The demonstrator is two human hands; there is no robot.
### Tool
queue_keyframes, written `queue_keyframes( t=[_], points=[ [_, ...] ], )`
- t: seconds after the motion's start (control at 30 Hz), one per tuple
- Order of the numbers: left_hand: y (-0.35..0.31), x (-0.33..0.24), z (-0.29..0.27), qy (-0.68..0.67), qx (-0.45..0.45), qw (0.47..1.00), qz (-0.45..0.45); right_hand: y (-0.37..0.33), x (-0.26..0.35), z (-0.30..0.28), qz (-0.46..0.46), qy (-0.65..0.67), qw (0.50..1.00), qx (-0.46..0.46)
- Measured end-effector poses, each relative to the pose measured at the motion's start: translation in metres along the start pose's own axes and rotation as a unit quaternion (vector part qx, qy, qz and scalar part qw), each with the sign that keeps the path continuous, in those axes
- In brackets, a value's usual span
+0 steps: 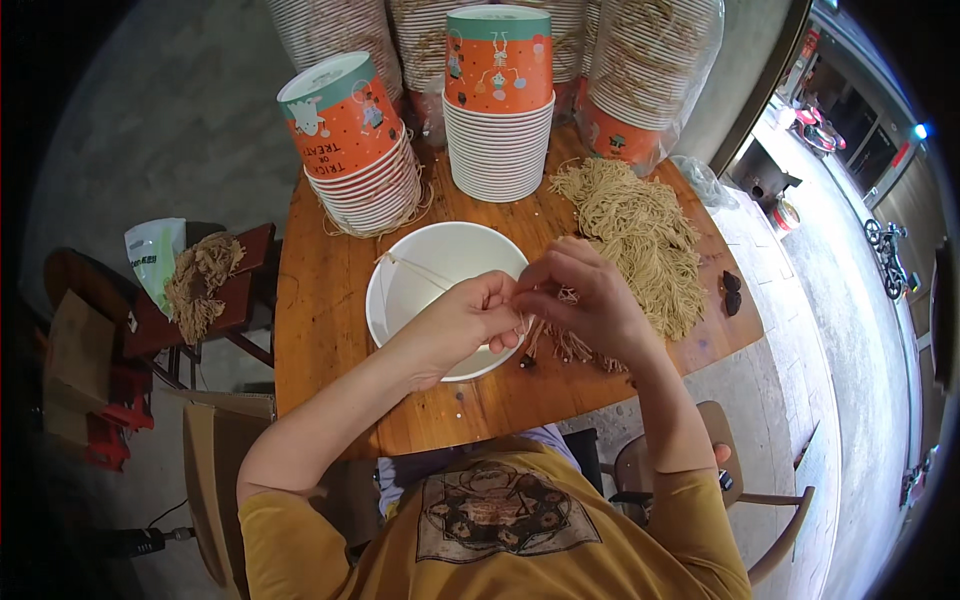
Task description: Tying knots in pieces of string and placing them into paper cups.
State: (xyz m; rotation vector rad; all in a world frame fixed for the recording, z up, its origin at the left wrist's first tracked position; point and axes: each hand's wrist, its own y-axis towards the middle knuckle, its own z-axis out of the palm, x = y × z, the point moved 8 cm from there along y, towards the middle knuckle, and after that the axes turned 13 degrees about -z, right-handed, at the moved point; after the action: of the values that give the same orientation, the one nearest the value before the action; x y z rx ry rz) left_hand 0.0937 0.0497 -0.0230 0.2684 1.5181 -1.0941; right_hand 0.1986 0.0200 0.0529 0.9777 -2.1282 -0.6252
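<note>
A white paper bucket (395,300) stands open end up on the table in front of me. A thin tan string (420,270) runs from its far left rim across the opening to my hands. My left hand (475,318) is closed over the bucket's right side, fingers pinched on the string. Close against it, my right hand (580,290) also pinches at the string by the right rim; the exact spot between the fingertips is too small to make out. Below my right hand lies a bunch of pinkish-brown strings (570,345), partly hidden by it.
A heap of tan strings (645,245) covers the table's right side, near two small dark objects (732,292). Nested orange-and-green buckets (498,100) stand behind, with another leaning stack (345,130) and bagged stacks (650,70). A stool (165,335) at left holds more string; a chair (790,500) stands right.
</note>
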Motion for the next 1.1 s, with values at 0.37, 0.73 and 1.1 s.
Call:
queue_keyframes(
  t=[0.37,0.73,1.1],
  points=[
    [0.001,-0.003,0.006,-0.002,0.014,1.0,-0.011,-0.021,-0.022,-0.004,0.028,-0.056,0.994,-0.089],
    [0.003,-0.004,0.002,0.005,-0.016,1.0,-0.018,-0.062,0.001,0.02,0.225,0.04,0.965,-0.128],
    [-0.004,-0.001,0.008,-0.049,0.032,0.997,-0.054,-0.042,0.034,0.019,0.034,-0.106,0.989,-0.099]
  ],
)
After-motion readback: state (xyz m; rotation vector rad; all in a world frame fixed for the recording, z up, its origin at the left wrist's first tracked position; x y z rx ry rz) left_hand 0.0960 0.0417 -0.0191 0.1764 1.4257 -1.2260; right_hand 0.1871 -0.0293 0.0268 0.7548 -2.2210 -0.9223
